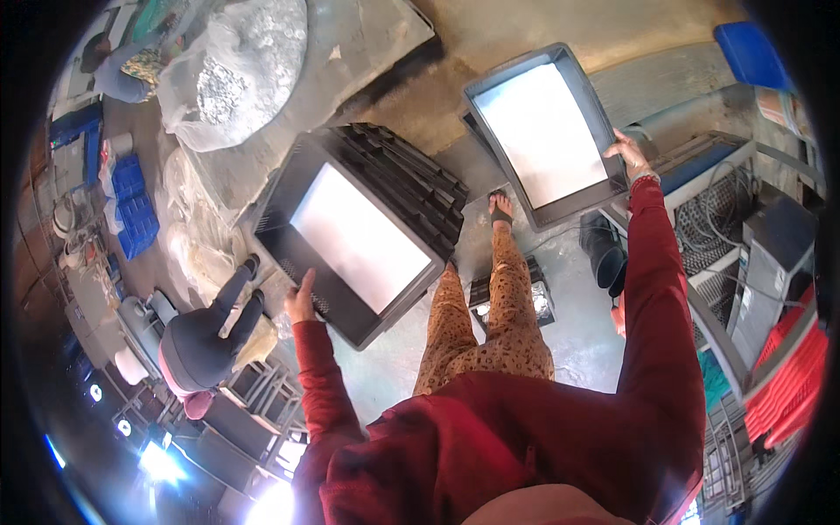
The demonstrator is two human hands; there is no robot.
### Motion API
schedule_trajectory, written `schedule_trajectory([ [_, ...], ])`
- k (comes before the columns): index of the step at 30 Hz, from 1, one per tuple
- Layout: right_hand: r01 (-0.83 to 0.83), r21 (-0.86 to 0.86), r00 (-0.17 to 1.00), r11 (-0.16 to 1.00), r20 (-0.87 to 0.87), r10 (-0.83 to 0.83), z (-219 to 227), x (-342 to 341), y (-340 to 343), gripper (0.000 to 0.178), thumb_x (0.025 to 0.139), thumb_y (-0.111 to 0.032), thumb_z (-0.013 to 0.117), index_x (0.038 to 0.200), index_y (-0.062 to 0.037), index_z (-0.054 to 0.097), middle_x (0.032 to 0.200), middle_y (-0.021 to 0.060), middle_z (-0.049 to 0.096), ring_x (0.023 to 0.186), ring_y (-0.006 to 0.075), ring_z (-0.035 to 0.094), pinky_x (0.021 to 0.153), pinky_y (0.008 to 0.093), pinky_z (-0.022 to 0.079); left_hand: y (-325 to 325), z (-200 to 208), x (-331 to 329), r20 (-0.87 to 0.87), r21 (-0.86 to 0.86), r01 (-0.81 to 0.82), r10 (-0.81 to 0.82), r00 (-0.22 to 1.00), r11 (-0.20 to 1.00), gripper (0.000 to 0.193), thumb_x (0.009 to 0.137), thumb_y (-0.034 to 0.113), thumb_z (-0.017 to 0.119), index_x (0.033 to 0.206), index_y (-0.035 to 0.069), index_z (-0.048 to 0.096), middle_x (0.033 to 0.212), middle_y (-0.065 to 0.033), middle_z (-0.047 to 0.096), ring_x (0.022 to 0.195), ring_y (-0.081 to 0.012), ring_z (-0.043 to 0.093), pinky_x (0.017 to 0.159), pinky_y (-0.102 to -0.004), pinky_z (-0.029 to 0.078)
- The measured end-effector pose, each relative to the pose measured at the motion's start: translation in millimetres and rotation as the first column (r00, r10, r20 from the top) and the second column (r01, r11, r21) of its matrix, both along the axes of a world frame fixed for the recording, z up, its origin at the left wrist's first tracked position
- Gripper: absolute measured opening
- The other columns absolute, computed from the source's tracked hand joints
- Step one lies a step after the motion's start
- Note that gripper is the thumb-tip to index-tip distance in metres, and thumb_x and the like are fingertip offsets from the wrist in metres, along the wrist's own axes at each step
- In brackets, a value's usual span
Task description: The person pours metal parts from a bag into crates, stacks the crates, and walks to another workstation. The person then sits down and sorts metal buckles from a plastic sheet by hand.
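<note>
Crates in dark grey plastic, nested one inside another, make a tilted stack (404, 166) left of the person's legs, their ribbed rims showing in rows along its upper right side. Its top crate (346, 302) is a shallow rectangle with rounded corners and small holes in the near left wall. A similar right-hand crate (573, 200) is tilted beyond the legs and well apart from the stack, with another dark rim peeping out beneath its left edge. Most of each inside is bright white; glare washes it out, so this may be a lining or only strong light. The left hand (300, 299) grasps the top crate at the middle of its near left side, so that crate extends up and right from the hand. The right hand (628, 155) grips the right-hand crate's right side, thumb over the rim, and that crate lies to the hand's left.
</note>
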State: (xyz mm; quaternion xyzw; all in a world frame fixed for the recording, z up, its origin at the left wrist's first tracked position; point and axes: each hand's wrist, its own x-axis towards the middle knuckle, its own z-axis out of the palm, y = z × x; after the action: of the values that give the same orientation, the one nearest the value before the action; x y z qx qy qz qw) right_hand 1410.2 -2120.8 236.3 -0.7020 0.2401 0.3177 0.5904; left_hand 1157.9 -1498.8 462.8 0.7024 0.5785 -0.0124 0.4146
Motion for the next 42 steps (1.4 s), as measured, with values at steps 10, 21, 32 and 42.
schedule_trajectory([
  [10,-0.230,0.110,0.972,0.967,-0.032,0.235,-125.1,36.0,20.8,0.065,0.055,0.000,0.056,0.119,-0.0023,0.045,0.095,0.0056,0.058,0.080,0.0152,0.054,0.081,0.0197,0.036,3.5,0.5,12.9,0.054,-0.088,-0.218,0.223,0.973,0.972,0.023,0.076,0.018,0.061,0.089,0.000,0.056,0.077,-0.0068,0.059,0.063,-0.0161,0.058,0.055,-0.0265,0.048],
  [21,-0.318,-0.190,0.947,0.929,-0.016,0.321,-154.7,15.0,30.5,0.056,0.057,0.003,0.049,0.113,0.0021,0.049,0.091,0.0039,0.057,0.080,0.0133,0.051,0.074,0.0212,0.039,12.1,-0.2,15.7,0.001,-0.124,-0.186,0.188,0.982,0.975,0.021,0.074,0.012,0.062,0.090,-0.002,0.056,0.079,-0.0064,0.059,0.066,-0.0157,0.057,0.060,-0.0265,0.047],
  [32,-0.608,-0.714,0.706,0.346,-0.288,0.647,-80.7,8.4,81.8,0.086,0.064,-0.031,0.067,0.129,-0.0012,0.020,0.122,0.0219,0.038,0.111,0.0354,0.039,0.092,0.0358,0.033,24.7,-0.9,-6.0,0.213,-0.111,-0.149,0.170,0.962,0.983,0.026,0.066,0.009,0.062,0.088,-0.005,0.057,0.081,-0.0084,0.058,0.069,-0.0165,0.057,0.065,-0.0266,0.045],
  [42,-0.055,0.616,0.975,0.786,0.204,-0.092,223.0,-15.8,133.1,0.083,0.076,-0.065,0.032,0.123,0.0036,0.033,0.113,0.0217,0.047,0.105,0.0283,0.045,0.089,0.0406,0.035,-54.0,127.1,65.9,0.449,-0.021,0.020,-0.008,0.894,1.000,0.020,0.065,0.009,0.058,0.082,-0.001,0.062,0.081,-0.0104,0.060,0.070,-0.0203,0.057,0.068,-0.0282,0.045],
])
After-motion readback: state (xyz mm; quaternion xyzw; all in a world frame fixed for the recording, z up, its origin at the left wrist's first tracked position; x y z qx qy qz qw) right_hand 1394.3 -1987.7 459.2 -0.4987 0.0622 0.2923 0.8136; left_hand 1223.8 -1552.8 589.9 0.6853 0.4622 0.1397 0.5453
